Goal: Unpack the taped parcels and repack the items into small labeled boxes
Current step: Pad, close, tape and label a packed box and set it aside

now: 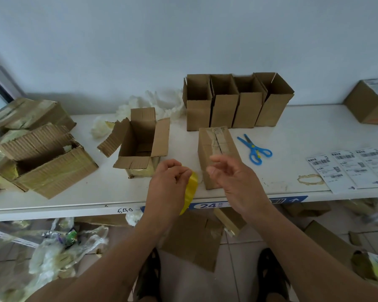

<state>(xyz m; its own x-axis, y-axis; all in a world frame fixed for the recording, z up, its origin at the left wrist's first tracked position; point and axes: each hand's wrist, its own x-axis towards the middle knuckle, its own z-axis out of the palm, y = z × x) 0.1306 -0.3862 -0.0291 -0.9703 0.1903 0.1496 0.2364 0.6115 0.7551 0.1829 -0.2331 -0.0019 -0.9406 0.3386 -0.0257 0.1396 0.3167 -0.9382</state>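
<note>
My left hand [169,177] grips a roll of yellow tape [190,190] over the table's front edge. Just to its right my right hand [231,173] hovers with relaxed, slightly curled fingers, empty, in front of a small closed box [216,142] with tape along its top seam. An opened parcel [140,142] with its flaps up stands left of my hands. Several empty small boxes [238,101] stand in a row at the back. A sheet of shipping labels [349,168] lies at the right.
Blue scissors [254,150] lie right of the closed box. Two larger torn parcels [44,158] sit at the left, white foam wrap [157,103] at the back, another labeled box [371,103] far right. Cardboard and plastic litter the floor [59,247] below the white table [292,136].
</note>
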